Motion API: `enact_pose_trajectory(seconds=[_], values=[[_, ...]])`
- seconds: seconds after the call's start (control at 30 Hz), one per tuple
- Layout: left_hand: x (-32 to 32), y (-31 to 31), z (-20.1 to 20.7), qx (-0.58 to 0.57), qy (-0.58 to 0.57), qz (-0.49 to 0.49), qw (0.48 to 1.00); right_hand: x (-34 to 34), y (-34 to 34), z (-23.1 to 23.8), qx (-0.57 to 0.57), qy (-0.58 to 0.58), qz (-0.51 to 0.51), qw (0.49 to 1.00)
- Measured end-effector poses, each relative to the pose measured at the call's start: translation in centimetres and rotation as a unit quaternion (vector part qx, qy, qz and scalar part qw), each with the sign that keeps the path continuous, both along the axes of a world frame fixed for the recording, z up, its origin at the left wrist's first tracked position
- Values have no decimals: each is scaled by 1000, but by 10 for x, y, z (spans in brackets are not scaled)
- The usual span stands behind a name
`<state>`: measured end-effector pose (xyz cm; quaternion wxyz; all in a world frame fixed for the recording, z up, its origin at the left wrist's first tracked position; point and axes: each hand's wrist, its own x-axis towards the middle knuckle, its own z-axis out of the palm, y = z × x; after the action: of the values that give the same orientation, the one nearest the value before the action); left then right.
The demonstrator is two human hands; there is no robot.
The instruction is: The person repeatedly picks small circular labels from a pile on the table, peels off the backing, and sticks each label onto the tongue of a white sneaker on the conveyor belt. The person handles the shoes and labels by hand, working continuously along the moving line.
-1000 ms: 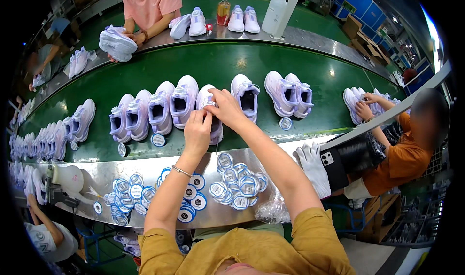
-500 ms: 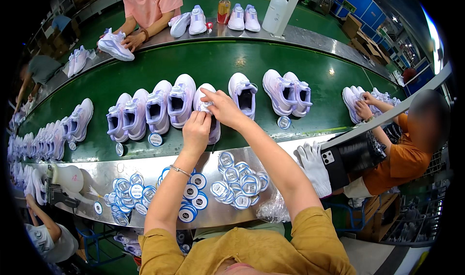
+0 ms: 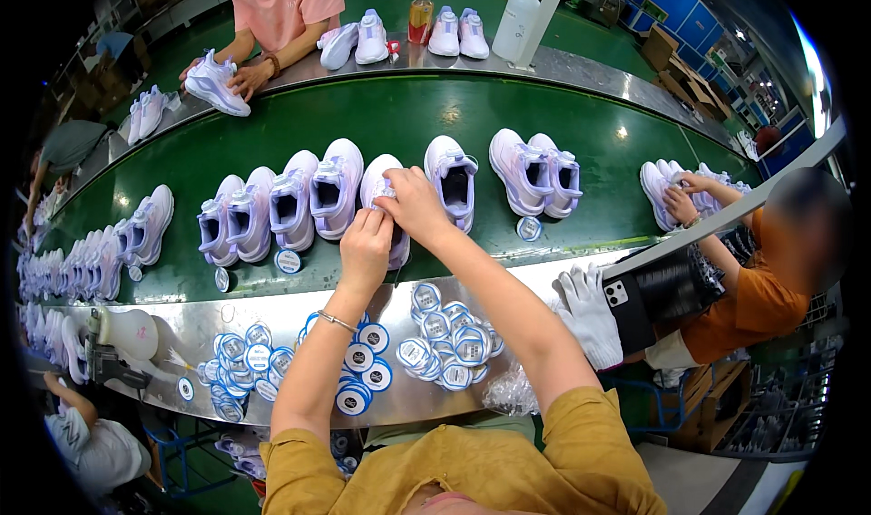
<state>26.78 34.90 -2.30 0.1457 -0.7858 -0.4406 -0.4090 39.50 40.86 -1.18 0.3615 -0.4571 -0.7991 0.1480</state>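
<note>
A white and lavender sneaker [image 3: 376,172] stands on the green belt in front of me, toe pointing away. Both my hands cover its middle and opening. My right hand [image 3: 419,208] grips the sneaker around the tongue from the right, fingers bent. At the opening, the fingertips of my left hand [image 3: 365,250] are pinched together close to my right thumb; whatever lies between them is hidden. Matching sneakers [image 3: 337,188] stand close on the left, and another sneaker [image 3: 452,184] stands on the right. Round blue-rimmed tags [image 3: 288,261] lie beside some of the shoes.
On the metal ledge [image 3: 313,415] lie piles of round tags [image 3: 445,343], crumpled clear plastic [image 3: 510,392], a white glove [image 3: 588,313] and a phone [image 3: 617,294]. A co-worker [image 3: 762,270] handles shoes at right; another [image 3: 286,16] holds a sneaker across the belt.
My right hand's fingers have curled down closer to the sneaker's tongue, and its thumb has come nearer my left fingertips. At lower left, a person's arm has drawn back.
</note>
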Motion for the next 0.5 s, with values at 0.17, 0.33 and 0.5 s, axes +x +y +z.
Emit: enact_pose_trajectory(seconds=[0.17, 0.33, 0.5], values=[[-5, 2, -3, -7, -2, 7, 1000, -4, -1, 2, -38, 78, 36, 996], [-7, 1, -5, -25, -29, 7, 999, -2, 4, -5, -105, 149, 64, 981], [-10, 3, -6, -28, -39, 11, 999, -19, 2, -9, -6, 95, -45, 994]])
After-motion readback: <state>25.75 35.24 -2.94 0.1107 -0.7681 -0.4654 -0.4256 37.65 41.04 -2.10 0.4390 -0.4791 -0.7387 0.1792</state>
